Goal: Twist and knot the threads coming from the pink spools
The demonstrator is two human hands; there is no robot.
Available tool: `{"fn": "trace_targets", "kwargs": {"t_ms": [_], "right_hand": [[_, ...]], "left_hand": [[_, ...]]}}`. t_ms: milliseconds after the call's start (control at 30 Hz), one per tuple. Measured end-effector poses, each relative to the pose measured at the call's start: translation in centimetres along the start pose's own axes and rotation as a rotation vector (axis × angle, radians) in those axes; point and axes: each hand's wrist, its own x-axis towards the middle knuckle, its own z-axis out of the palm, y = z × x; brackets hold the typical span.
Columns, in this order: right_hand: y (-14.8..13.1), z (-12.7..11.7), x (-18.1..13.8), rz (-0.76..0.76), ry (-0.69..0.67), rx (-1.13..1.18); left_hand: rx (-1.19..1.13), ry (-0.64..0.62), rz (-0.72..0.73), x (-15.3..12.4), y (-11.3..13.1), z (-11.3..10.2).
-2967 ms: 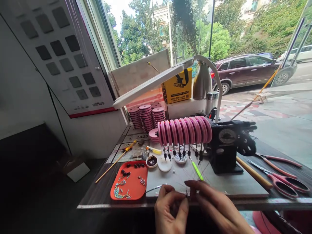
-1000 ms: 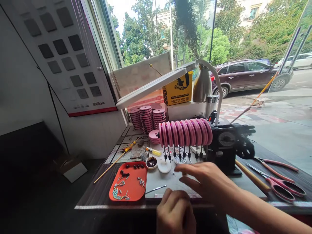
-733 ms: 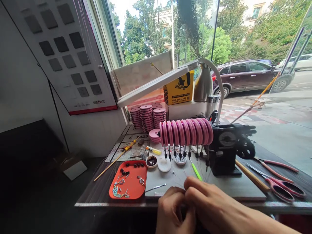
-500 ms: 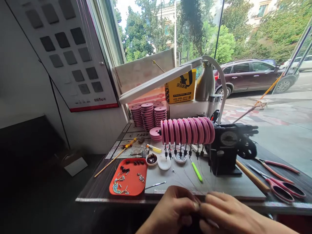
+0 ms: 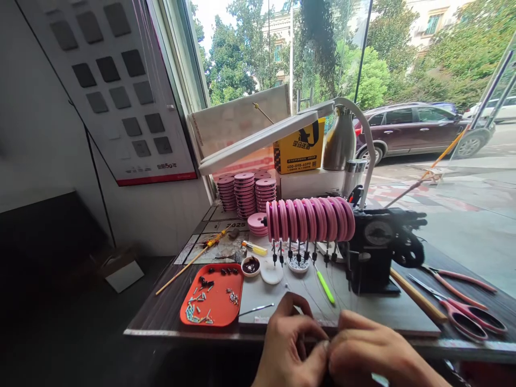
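Observation:
My left hand (image 5: 288,346) and my right hand (image 5: 371,352) meet at the near edge of the table (image 5: 161,317), fingertips pinched together on something too small to make out. Thin lines run from the hands up toward a row of pink spools (image 5: 310,219) mounted on a black winding machine (image 5: 377,247). A green-handled tool (image 5: 324,286) lies on the grey mat (image 5: 387,309) just beyond my fingers.
An orange tray (image 5: 213,303) with small beads and tubes sits at left, small dishes (image 5: 272,271) behind it. Stacks of pink spools (image 5: 244,193), a white desk lamp (image 5: 278,131), a yellow box (image 5: 298,145) and a metal flask (image 5: 339,141) stand at the back. Pink-handled scissors (image 5: 463,317) lie right.
My right hand, which had reached out over the mat toward the dishes, has drawn back to the table edge and closed against my left hand. The view shifted slightly.

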Motion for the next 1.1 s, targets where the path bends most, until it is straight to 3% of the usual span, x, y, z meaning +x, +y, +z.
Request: {"fn": "trace_targets", "kwargs": {"t_ms": [133, 233, 333, 400, 567, 633, 733, 833, 900, 933, 1033, 1100], "right_hand": [[0.3, 0.3, 1.1, 0.457, 0.158, 0.551], [0.3, 0.4, 1.7, 0.643, 0.209, 0.898], [0.5, 0.5, 2.0, 0.643, 0.254, 0.926], [0.7, 0.5, 2.0, 0.620, 0.269, 0.908], [0.7, 0.2, 2.4, 0.604, 0.312, 0.825], [0.7, -0.1, 2.8, 0.596, 0.317, 0.810], [0.9, -0.2, 3.2, 0.590, 0.297, 0.811], [1.3, -0.1, 2.9, 0.597, 0.246, 0.835], [1.6, 0.1, 2.4, 0.578, 0.219, 0.792], [1.7, 0.3, 2.0, 0.543, 0.228, 0.724], [1.7, 0.6, 1.1, 0.224, 0.256, 0.302], [1.4, 0.6, 0.7, -0.086, 0.218, -0.077]], "left_hand": [[0.090, 0.134, 0.122, -0.6, -0.8, 0.5], [0.084, 0.230, 0.126, -0.7, -1.6, 1.0], [0.097, 0.250, 0.112, -0.7, -2.1, 1.3], [0.191, 0.295, 0.182, -0.7, -2.4, 1.6], [0.639, 0.519, 0.597, -0.8, -2.8, 1.8], [0.794, 0.556, 0.739, -0.5, -2.8, 1.6], [0.926, 0.511, 0.983, 0.2, -2.6, 1.1], [0.870, 0.436, 1.142, 0.7, -2.0, 0.7], [0.681, 0.352, 1.005, 0.9, -1.5, 0.4], [0.538, 0.285, 0.823, 0.9, -1.2, 0.2], [-0.019, 0.016, 0.007, 0.9, -0.2, -0.4], [-0.357, -0.106, -0.406, 1.1, 0.1, -0.6]]}}
